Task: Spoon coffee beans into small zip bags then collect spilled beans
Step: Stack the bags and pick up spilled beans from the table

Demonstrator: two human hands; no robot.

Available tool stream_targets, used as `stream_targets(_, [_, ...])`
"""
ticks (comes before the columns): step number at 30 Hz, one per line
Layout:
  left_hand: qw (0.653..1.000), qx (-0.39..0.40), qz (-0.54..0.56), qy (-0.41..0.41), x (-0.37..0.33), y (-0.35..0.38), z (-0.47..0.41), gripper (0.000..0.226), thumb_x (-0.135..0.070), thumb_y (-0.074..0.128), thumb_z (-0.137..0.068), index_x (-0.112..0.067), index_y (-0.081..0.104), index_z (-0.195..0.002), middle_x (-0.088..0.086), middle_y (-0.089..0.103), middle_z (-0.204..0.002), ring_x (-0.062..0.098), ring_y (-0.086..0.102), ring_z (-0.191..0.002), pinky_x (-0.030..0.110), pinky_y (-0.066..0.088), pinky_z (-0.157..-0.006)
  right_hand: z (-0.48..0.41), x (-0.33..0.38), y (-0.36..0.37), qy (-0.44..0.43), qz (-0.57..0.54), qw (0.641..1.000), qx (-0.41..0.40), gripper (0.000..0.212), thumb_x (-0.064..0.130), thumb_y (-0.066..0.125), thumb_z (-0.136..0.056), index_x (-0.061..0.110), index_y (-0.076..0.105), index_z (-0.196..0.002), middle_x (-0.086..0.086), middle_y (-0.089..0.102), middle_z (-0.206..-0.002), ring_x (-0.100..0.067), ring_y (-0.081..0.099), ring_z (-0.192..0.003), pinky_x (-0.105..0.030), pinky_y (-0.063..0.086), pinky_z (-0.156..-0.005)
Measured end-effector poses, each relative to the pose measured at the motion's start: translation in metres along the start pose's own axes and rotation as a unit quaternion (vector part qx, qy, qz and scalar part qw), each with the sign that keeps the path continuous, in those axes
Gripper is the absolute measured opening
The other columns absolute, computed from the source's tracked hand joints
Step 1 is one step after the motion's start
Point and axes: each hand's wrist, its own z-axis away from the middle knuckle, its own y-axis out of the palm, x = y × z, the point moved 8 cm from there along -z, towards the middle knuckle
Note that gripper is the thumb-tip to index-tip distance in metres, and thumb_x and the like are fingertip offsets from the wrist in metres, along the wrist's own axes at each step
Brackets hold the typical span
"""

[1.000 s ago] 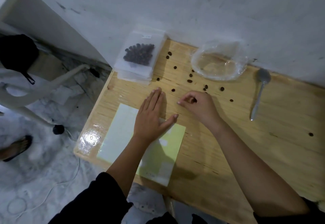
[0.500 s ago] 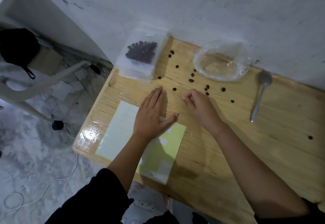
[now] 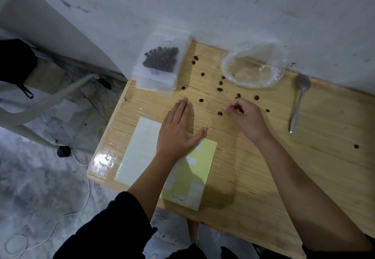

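Note:
Several spilled coffee beans (image 3: 219, 89) lie scattered on the wooden table (image 3: 304, 167) between the bags and the spoon. A stack of small zip bags (image 3: 160, 63) sits at the back left corner, the top one holding beans. My right hand (image 3: 243, 116) hovers low over the scattered beans with fingers curled; a dark bean shows inside the curl, and another bean (image 3: 220, 113) lies just off its fingertips. My left hand (image 3: 178, 130) rests flat, fingers straight, partly on a label sheet.
A crumpled clear plastic bag (image 3: 253, 65) stands open against the wall. A metal spoon (image 3: 300, 100) lies to its right. A yellow-green label sheet (image 3: 194, 177) covers the front left. One stray bean (image 3: 356, 146) lies far right. The table's left edge drops to the floor.
My right hand has shifted slightly right and back among the beans, fingers staying curled. A bean now lies exposed by its fingertips. The left hand has stayed flat in place.

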Motion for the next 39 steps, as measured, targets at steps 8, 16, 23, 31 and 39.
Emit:
stream_targets(8, [1.0,-0.005,0.007,0.003,-0.001,0.0,0.0,0.082,-0.063,0.049,-0.082,-0.006,0.04,-0.141,0.007,0.032,-0.152,0.021,0.027,-0.141,0.042,0.03,-0.113,-0.001,0.005,0.011,-0.073,0.135,0.988,0.003,0.011,0.024,0.071,-0.081,0.015,0.065,-0.083,0.017,0.041,-0.051,0.005,0.043,-0.047,-0.022,0.043,-0.06])
stream_targets(16, [1.0,0.002,0.001,0.0,-0.001,0.0,0.0,0.084,-0.065,0.045,-0.082,-0.007,0.038,-0.142,0.007,0.031,-0.153,0.02,0.026,-0.142,0.038,0.025,-0.114,0.002,0.009,0.024,-0.119,0.32,0.94,0.022,0.016,0.024,0.045,-0.096,0.012,0.055,-0.095,0.001,0.061,-0.081,-0.019,0.058,-0.072,-0.034,0.048,-0.063])
stream_targets(23, [1.0,0.016,-0.005,0.001,0.0,0.001,0.0,0.084,-0.066,0.044,-0.083,-0.008,0.034,-0.144,0.006,0.027,-0.155,0.019,0.022,-0.143,0.036,0.02,-0.115,0.017,-0.018,-0.003,0.089,-0.272,0.957,-0.048,0.023,0.009,0.04,-0.096,0.014,0.047,-0.074,0.001,0.052,-0.066,-0.003,0.036,-0.045,-0.015,0.026,-0.039])
stream_targets(31, [1.0,0.019,-0.005,0.001,-0.001,0.0,0.0,0.085,-0.067,0.039,-0.083,-0.007,0.035,-0.144,0.007,0.027,-0.154,0.02,0.022,-0.143,0.037,0.02,-0.116,0.026,-0.034,-0.003,0.164,-0.492,0.854,-0.044,0.025,0.01,0.035,-0.091,0.01,0.05,-0.071,0.001,0.049,-0.056,-0.006,0.029,-0.039,-0.017,0.018,-0.033])
stream_targets(39, [1.0,0.022,-0.009,-0.001,-0.002,0.0,-0.001,0.086,-0.067,0.04,-0.083,-0.007,0.033,-0.144,0.007,0.026,-0.155,0.02,0.02,-0.143,0.034,0.016,-0.115,0.015,-0.012,-0.014,0.006,0.025,0.997,-0.071,0.008,0.026,0.067,-0.084,0.019,0.068,-0.081,0.001,0.051,-0.065,-0.01,0.046,-0.064,-0.019,0.041,-0.067])
